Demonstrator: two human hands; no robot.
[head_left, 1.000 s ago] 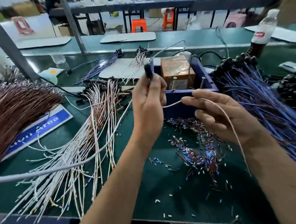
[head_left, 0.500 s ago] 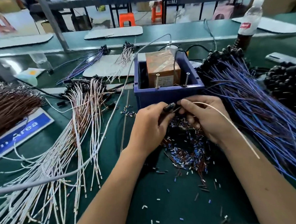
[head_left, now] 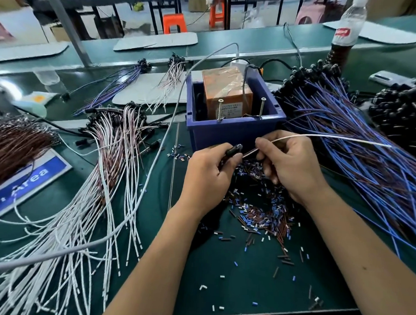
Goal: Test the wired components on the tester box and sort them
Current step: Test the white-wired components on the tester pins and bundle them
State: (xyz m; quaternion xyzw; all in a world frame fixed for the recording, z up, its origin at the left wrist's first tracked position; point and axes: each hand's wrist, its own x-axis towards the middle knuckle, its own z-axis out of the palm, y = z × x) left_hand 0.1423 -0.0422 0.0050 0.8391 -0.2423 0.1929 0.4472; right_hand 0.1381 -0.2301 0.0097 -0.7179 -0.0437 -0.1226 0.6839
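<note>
The tester box (head_left: 234, 132) is a blue bin with an orange block and two upright screws inside, at the table's middle back. Just in front of it my left hand (head_left: 208, 179) pinches the black head of a wired component (head_left: 234, 150). My right hand (head_left: 291, 166) grips that component's white wire (head_left: 335, 138), which runs off to the right over the blue pile. Both hands hover over a scatter of small cut sleeve pieces (head_left: 259, 208).
White-and-brown wired parts (head_left: 99, 187) fan out at the left, brown ones (head_left: 7, 151) at the far left. Blue wired parts (head_left: 361, 151) and black heads (head_left: 406, 114) fill the right. A grey cable (head_left: 159, 150) crosses the mat. A bottle (head_left: 346, 34) stands at the back right.
Both hands have dropped from above the box down to the mat in front of it, carrying the component. The wire's free end now points right.
</note>
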